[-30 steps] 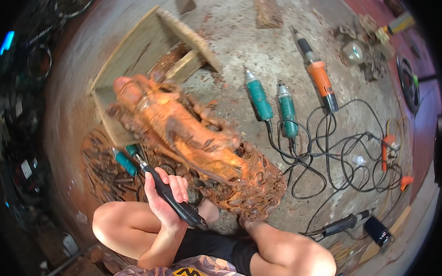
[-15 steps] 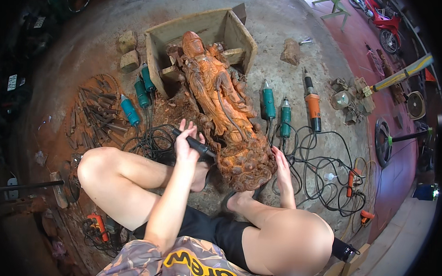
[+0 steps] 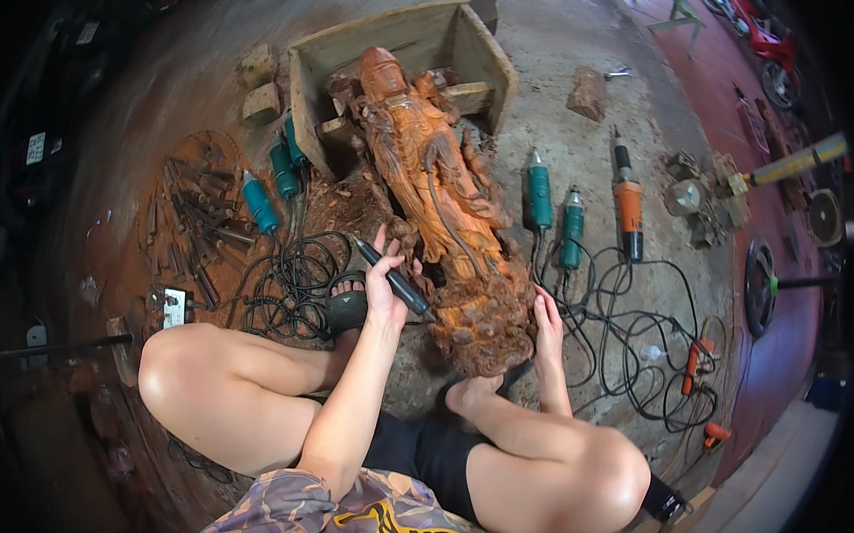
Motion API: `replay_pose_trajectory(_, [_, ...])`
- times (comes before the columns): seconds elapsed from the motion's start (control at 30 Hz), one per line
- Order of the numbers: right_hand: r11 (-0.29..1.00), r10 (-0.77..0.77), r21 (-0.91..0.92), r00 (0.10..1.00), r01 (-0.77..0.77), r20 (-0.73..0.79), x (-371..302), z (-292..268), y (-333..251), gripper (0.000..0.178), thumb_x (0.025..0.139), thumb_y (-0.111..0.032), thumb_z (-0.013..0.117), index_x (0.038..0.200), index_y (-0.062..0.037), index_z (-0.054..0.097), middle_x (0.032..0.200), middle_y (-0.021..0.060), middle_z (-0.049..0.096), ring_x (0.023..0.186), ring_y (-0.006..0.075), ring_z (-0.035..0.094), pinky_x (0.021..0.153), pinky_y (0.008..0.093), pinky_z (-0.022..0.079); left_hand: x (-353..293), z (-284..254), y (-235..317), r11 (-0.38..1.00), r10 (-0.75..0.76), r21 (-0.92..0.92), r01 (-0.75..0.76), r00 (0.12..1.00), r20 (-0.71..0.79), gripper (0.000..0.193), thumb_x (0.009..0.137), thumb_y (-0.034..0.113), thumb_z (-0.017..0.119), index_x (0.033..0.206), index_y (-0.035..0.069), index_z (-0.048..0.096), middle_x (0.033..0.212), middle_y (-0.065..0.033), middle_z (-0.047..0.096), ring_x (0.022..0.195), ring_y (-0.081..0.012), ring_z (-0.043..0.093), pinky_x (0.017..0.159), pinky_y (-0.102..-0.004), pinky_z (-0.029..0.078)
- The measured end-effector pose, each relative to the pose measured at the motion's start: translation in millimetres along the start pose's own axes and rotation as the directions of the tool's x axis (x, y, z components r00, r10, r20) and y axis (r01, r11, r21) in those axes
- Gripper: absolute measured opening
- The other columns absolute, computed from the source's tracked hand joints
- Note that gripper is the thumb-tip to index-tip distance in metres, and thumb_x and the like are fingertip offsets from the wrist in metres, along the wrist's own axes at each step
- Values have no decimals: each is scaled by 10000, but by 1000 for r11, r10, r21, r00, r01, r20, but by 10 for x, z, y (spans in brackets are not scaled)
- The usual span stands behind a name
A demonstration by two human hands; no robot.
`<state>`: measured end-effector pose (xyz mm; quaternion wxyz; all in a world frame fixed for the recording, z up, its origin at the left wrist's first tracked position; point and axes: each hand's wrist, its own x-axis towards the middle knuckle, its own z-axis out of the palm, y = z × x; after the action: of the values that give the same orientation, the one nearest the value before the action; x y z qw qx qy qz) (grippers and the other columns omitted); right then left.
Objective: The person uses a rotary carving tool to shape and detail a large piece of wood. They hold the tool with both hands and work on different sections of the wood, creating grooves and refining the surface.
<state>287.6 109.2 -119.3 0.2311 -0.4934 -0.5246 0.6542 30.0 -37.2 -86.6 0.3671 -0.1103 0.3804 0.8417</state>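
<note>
A reddish-brown carved wooden statue (image 3: 430,186) of a robed figure lies tilted before me, its head end resting in a wooden box (image 3: 399,39). Its knobbly carved base (image 3: 487,317) is nearest me. My left hand (image 3: 386,284) closes round a black pen-shaped tool (image 3: 405,289), which slants down to the right, its lower end by the left side of the base. Whether that end touches the wood I cannot tell. My right hand (image 3: 548,329) rests along the base's right side with its fingers stretched out, holding no tool.
Several green power tools (image 3: 538,190) and an orange one (image 3: 628,213) stand either side of the statue, with tangled black cords (image 3: 625,323). Chisel-like bits (image 3: 196,209) are heaped at left. Wood blocks (image 3: 261,102) lie by the box. My bent legs flank the base.
The black tool has tilted more steeply in my left hand, its lower end nearer the base. My right hand stays at the base. The whole view has shifted slightly; my sandalled left foot shows more.
</note>
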Motion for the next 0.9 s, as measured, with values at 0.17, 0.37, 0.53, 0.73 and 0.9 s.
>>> replay_pose_trajectory(0.17, [979,100,176,994,-106,46,71,-27,-29,510,1013,-369,553,1390,-27,538,1371,92,575,1258,199,527,1075,337,382,-23,115,53,999,-5,36,5,1000,13,803,773,29,505,1547,169,338,1393,-139,464,1007,-210,558,811,-336,522])
replay_pose_trajectory(0.37, [869,390,344,920,-355,-35,230,74,-68,386,1009,-222,547,1295,31,606,1287,101,639,1158,187,605,1005,310,454,-31,146,65,999,-22,24,26,988,-154,826,738,-13,508,1534,140,348,1298,-119,504,991,-188,555,777,-324,527])
replay_pose_trajectory(0.53, [851,429,360,901,-383,-56,295,-35,26,368,999,-147,517,1312,34,584,1274,93,652,1128,191,633,994,317,476,11,88,54,998,-50,20,54,989,-137,811,739,-35,510,1515,148,365,1273,-107,533,1030,-180,560,778,-334,525])
replay_pose_trajectory(0.73, [804,492,416,868,-424,-66,50,150,111,350,996,-161,507,1279,23,598,1224,110,665,1093,213,641,961,360,511,7,61,304,998,-66,-30,63,992,-107,758,760,-72,507,1488,111,402,1273,-126,599,998,-182,626,759,-318,559])
replay_pose_trajectory(0.9, [862,374,351,926,-366,48,-320,526,-11,353,981,-192,581,1267,15,596,1228,94,649,1138,178,590,1000,313,441,93,-88,729,985,-92,138,104,992,-91,740,758,-50,506,1476,109,421,1217,-97,619,986,-168,625,736,-318,558])
